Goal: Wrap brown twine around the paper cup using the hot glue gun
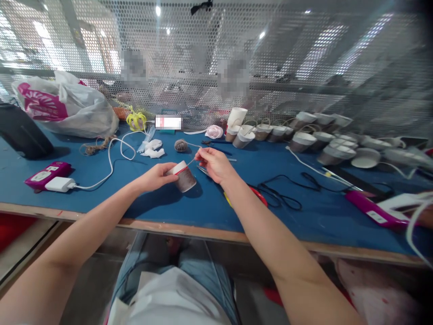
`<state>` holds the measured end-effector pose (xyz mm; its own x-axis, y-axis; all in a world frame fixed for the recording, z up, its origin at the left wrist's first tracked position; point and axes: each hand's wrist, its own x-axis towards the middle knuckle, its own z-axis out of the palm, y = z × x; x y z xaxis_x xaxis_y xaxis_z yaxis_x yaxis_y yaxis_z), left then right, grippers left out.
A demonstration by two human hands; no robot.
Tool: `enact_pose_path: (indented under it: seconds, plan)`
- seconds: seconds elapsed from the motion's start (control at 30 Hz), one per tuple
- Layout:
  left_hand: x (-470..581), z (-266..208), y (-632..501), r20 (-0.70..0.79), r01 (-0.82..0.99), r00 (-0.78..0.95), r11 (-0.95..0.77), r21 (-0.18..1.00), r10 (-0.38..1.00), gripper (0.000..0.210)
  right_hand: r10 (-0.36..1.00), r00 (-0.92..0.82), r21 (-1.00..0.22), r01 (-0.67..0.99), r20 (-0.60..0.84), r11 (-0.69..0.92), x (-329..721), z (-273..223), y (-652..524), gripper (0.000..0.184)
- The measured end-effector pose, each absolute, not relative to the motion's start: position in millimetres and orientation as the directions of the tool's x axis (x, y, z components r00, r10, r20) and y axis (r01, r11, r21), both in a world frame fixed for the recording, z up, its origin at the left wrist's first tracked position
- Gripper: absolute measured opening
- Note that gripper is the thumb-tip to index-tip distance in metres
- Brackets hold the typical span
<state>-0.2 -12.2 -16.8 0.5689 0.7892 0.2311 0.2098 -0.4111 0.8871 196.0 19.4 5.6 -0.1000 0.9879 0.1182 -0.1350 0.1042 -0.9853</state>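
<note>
My left hand [156, 175] grips a paper cup [184, 177], tilted on its side just above the blue table [142, 198]. Brown twine covers most of the cup's body; its white rim with a red line points toward me. My right hand [213, 163] pinches the free strand of twine [192, 160] right at the cup's rim. The strand runs back to a small ball of twine [181, 145] lying on the table behind the cup.
Several twine-wrapped cups [301, 135] lie in rows at the back right. Red-handled scissors [257, 194] and a black cord [284, 192] lie by my right forearm. A white charger [60, 184] and pink pack sit left; a plastic bag [67, 106] sits far left. A mesh screen stands behind.
</note>
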Motion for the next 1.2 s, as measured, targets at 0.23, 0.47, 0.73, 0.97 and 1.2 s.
enact_pose_path:
  seconds: [0.23,0.47,0.73,0.97,1.2]
  plan:
    - [-1.0,-11.9,-13.3,0.198,0.184,0.519,-0.335,0.924,0.831,0.029,0.990,-0.028,-0.983,-0.130,0.136,0.131,194.7,5.4,17.9,0.025]
    - [-0.3,-9.6,-15.9,0.201,0.158,0.516,-0.323,0.933,0.833,0.024,0.994,0.014,-0.991,-0.078,0.112,0.112,194.4,1.6,20.1,0.025]
    - [-1.6,-8.2,-16.8,0.218,0.094,0.533,-0.313,0.945,0.818,0.025,0.995,0.031,-0.995,-0.015,0.095,0.096,190.8,-1.3,18.4,0.024]
    - [-2.8,-10.5,-16.5,0.256,0.048,0.539,-0.333,0.942,0.802,0.029,0.995,0.029,-0.995,0.037,0.095,0.094,188.3,-5.0,17.7,0.021]
    - [-3.0,-11.6,-15.9,0.293,0.001,0.529,-0.346,0.938,0.796,0.031,0.996,0.024,-0.993,0.086,0.085,0.083,184.5,-6.4,15.3,0.018]
